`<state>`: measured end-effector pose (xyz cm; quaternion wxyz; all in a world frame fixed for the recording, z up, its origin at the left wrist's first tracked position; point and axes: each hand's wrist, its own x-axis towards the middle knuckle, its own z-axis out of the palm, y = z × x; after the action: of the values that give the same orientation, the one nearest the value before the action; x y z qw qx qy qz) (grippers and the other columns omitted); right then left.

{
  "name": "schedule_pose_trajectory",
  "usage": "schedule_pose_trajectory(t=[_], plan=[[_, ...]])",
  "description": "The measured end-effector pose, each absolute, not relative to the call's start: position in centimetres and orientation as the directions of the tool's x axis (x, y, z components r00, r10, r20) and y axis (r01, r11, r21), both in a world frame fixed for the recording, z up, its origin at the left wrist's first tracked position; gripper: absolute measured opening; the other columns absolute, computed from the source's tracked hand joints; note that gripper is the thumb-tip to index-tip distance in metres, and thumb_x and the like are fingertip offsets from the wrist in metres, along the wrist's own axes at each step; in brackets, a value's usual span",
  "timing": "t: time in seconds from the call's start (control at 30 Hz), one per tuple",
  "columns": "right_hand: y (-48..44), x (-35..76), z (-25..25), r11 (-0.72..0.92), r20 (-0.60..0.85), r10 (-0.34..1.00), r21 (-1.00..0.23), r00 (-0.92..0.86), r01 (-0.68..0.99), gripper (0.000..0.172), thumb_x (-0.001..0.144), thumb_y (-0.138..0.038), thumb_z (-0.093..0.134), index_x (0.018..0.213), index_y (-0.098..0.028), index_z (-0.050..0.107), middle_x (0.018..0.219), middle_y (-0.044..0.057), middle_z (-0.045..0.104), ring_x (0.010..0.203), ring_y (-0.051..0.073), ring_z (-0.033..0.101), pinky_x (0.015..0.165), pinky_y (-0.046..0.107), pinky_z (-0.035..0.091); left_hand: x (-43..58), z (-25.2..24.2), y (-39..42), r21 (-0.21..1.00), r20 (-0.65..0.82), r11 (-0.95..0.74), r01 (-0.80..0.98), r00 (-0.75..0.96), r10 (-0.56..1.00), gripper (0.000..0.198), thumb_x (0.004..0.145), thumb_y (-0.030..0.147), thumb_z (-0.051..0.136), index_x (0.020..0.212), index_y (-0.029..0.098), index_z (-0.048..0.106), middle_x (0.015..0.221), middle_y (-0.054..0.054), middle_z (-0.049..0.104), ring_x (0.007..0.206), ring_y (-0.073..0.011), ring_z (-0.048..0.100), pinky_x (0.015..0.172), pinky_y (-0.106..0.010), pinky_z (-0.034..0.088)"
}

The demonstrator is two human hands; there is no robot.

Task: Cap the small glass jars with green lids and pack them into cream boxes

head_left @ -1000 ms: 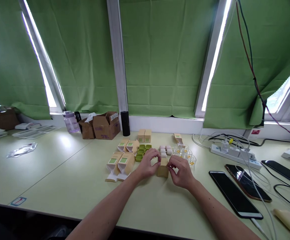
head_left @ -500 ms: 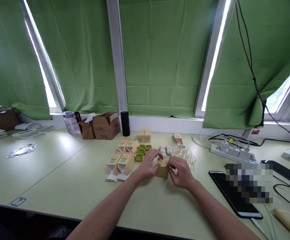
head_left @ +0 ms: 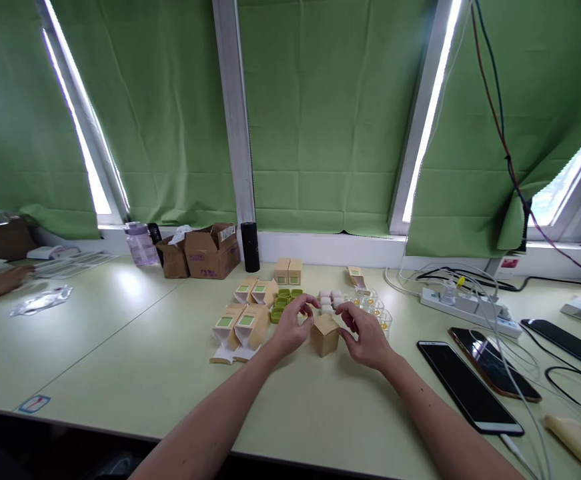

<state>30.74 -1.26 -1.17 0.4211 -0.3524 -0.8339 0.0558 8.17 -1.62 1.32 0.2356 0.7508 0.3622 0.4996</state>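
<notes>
A small closed kraft box (head_left: 325,337) stands turned at an angle on the table. My left hand (head_left: 295,323) is at its left side with thumb and fingers apart. On the right, my right hand (head_left: 363,333) has its fingers apart, the thumb close to the box's edge. Behind the hands are green square containers (head_left: 281,302), white and pinkish pieces (head_left: 326,304) and clear cups (head_left: 381,316) with yellow bits inside. Several open kraft boxes with green labels (head_left: 251,325) lie to the left.
Two closed boxes (head_left: 289,272) and a black cylinder (head_left: 251,247) stand at the back, cartons (head_left: 213,253) beside them. Right: phones (head_left: 470,387), power strip (head_left: 470,311) and cables. A co-worker's hand (head_left: 7,279) reaches in at far left, near a plastic packet (head_left: 41,301).
The small box has turned, and its top now looks flat and closed. Both my hands have loosened from it. Another person's hand has appeared at the far left.
</notes>
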Motion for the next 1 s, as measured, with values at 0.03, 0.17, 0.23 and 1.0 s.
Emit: schedule_pose_trajectory(t=[0.03, 0.17, 0.23, 1.0], plan=[[-1.1, 30.7, -1.3, 0.729, 0.662, 0.645, -0.386, -0.381, 0.565, 0.032, 0.079, -0.014, 0.058, 0.109, -0.024, 0.052, 0.073, -0.005, 0.053, 0.061, 0.015, 0.051, 0.059, 0.027, 0.036, 8.2, 1.3, -1.6, 0.714, 0.581, -0.625, 0.317, 0.230, 0.781, 0.025, 0.076, 0.010, 0.054, 0.098, 0.020, 0.062, 0.097, -0.005, 0.066, 0.083, -0.0182, 0.061, 0.081, -0.033, 0.049], [-0.8, 30.6, -1.4, 0.658, 0.673, 0.680, -0.382, -0.292, 0.649, 0.026, 0.084, -0.015, 0.053, 0.109, -0.024, 0.051, 0.072, -0.005, 0.054, 0.059, 0.015, 0.052, 0.059, 0.027, 0.035, 8.2, 1.3, -1.6, 0.698, 0.595, -0.624, 0.351, 0.200, 0.778, 0.023, 0.078, 0.009, 0.054, 0.096, 0.020, 0.063, 0.093, -0.004, 0.067, 0.079, -0.0174, 0.060, 0.076, -0.031, 0.049], [-0.9, 30.6, -1.3, 0.670, 0.682, 0.672, -0.392, -0.290, 0.630, 0.025, 0.086, -0.015, 0.053, 0.109, -0.024, 0.051, 0.072, -0.005, 0.053, 0.059, 0.015, 0.051, 0.059, 0.027, 0.036, 8.3, 1.2, -1.5, 0.695, 0.604, -0.626, 0.354, 0.184, 0.775, 0.025, 0.078, 0.008, 0.053, 0.098, 0.020, 0.063, 0.096, -0.005, 0.068, 0.082, -0.0178, 0.062, 0.078, -0.032, 0.050], [-0.7, 30.5, -1.7, 0.657, 0.655, 0.685, -0.365, -0.319, 0.660, 0.034, 0.084, -0.013, 0.054, 0.116, -0.025, 0.050, 0.075, -0.004, 0.057, 0.062, 0.017, 0.056, 0.059, 0.027, 0.033, 8.3, 0.8, -1.2, 0.752, 0.580, -0.605, 0.263, 0.172, 0.796, 0.026, 0.076, 0.007, 0.051, 0.097, 0.019, 0.063, 0.095, -0.004, 0.070, 0.069, -0.0138, 0.064, 0.075, -0.030, 0.053]])
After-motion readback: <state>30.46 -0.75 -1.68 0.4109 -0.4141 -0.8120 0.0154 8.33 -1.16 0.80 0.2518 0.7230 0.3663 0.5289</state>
